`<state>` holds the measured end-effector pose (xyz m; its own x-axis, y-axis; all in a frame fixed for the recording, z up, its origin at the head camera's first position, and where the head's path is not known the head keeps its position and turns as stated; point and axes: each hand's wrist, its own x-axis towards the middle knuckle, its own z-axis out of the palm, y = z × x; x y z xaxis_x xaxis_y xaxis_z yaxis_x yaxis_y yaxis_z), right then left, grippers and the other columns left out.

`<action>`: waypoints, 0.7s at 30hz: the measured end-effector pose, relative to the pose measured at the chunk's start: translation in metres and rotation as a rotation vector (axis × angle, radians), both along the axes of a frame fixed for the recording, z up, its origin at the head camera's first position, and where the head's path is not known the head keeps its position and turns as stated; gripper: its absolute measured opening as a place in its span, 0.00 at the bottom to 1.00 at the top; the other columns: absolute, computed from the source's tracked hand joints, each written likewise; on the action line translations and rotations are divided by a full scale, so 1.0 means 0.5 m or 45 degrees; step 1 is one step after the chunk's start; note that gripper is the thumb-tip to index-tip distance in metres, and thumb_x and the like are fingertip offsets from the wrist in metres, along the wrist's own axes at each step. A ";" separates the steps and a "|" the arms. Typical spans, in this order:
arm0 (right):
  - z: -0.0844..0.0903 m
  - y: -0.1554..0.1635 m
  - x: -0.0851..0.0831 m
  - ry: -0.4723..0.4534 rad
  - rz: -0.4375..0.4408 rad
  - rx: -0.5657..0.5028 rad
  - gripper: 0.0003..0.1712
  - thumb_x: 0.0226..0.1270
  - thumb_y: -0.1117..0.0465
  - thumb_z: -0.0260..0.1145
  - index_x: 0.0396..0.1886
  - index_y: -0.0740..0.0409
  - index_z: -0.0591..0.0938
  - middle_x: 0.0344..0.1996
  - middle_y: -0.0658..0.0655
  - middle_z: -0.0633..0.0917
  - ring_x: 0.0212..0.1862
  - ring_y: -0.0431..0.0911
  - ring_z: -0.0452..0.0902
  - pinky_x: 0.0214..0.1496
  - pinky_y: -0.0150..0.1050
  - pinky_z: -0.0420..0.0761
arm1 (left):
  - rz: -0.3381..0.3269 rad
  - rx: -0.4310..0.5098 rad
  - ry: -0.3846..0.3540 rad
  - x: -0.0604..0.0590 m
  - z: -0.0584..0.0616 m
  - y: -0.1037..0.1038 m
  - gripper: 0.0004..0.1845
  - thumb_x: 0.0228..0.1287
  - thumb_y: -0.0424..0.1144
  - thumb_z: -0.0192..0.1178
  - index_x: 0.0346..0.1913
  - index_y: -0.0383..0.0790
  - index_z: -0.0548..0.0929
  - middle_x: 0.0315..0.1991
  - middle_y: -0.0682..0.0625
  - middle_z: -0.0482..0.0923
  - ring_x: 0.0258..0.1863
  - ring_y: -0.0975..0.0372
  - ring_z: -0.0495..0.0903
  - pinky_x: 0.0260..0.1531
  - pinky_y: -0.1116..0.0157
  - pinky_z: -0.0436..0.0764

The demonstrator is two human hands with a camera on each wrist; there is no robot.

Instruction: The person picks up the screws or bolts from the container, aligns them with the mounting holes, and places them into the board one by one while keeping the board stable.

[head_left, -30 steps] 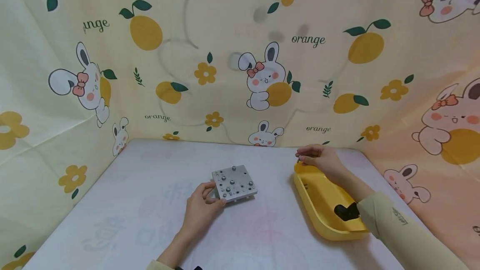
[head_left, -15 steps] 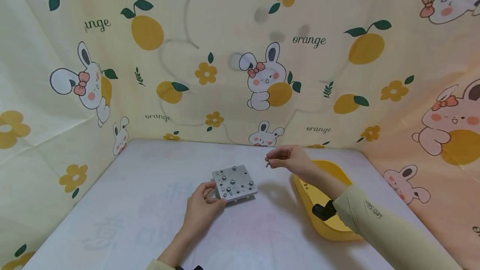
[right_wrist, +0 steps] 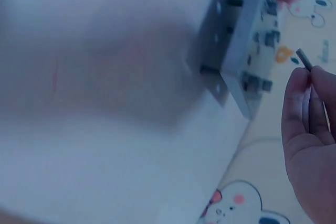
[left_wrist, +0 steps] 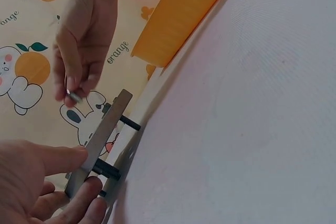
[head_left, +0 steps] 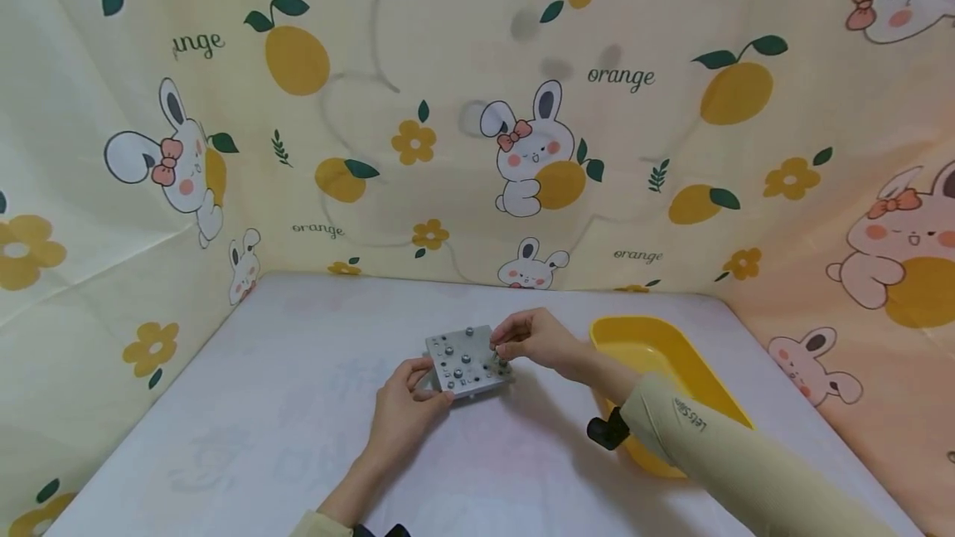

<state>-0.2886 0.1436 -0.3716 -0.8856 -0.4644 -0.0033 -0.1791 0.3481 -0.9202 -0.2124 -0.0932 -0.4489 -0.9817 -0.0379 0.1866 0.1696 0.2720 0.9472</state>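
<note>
A square silver metal plate point(head_left: 480, 345) with holes and several upright bolts sits at mid-table. Bolt shanks point(left_wrist: 108, 169) stick out below its underside in the left wrist view. My left hand point(head_left: 406, 404) grips the plate's near left corner, thumb on top and fingers beneath. Over the plate's right side, my right hand point(head_left: 540, 344) pinches a small metal screw point(right_wrist: 304, 59) between thumb and fingertips. Its thin grey shank points out toward the plate, while its other end is hidden in the fingers. In both wrist views a gap shows between screw and plate.
A yellow tray point(head_left: 608, 323) stands on the white table point(head_left: 313, 355) to the right, partly hidden under the right forearm. A patterned cloth point(head_left: 433, 40) with rabbits and oranges rises behind and at both sides.
My right hand has moved left from the tray's far left rim to the plate, carrying the screw. The left hand and plate have stayed in place.
</note>
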 end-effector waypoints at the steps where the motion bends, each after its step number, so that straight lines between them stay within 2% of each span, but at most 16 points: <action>1: -0.005 -0.006 0.001 -0.005 -0.002 0.011 0.09 0.62 0.75 0.67 0.43 0.70 0.84 0.39 0.64 0.86 0.39 0.49 0.82 0.47 0.39 0.82 | 0.001 0.001 -0.002 0.000 0.000 0.000 0.33 0.52 0.34 0.74 0.62 0.35 0.74 0.60 0.40 0.77 0.36 0.63 0.85 0.41 0.61 0.82; 9: -0.035 -0.037 0.003 -0.009 -0.018 0.085 0.08 0.61 0.74 0.69 0.39 0.62 0.87 0.35 0.55 0.87 0.37 0.46 0.80 0.43 0.36 0.80 | -0.025 0.012 0.016 -0.001 0.005 -0.002 0.32 0.53 0.33 0.73 0.61 0.34 0.73 0.59 0.39 0.77 0.37 0.61 0.85 0.40 0.64 0.82; 16: -0.039 -0.050 0.011 0.057 -0.003 0.136 0.07 0.61 0.75 0.68 0.37 0.62 0.87 0.34 0.54 0.86 0.38 0.47 0.79 0.45 0.40 0.78 | -0.029 0.014 0.041 -0.001 0.005 -0.003 0.32 0.52 0.32 0.73 0.61 0.33 0.74 0.59 0.38 0.77 0.37 0.60 0.85 0.39 0.64 0.82; 21: -0.037 -0.052 0.016 0.054 0.016 0.137 0.07 0.62 0.74 0.68 0.37 0.64 0.87 0.35 0.56 0.87 0.39 0.49 0.79 0.47 0.41 0.77 | -0.023 0.005 0.033 0.001 0.002 -0.004 0.32 0.52 0.33 0.74 0.61 0.34 0.74 0.60 0.38 0.76 0.37 0.61 0.85 0.39 0.63 0.82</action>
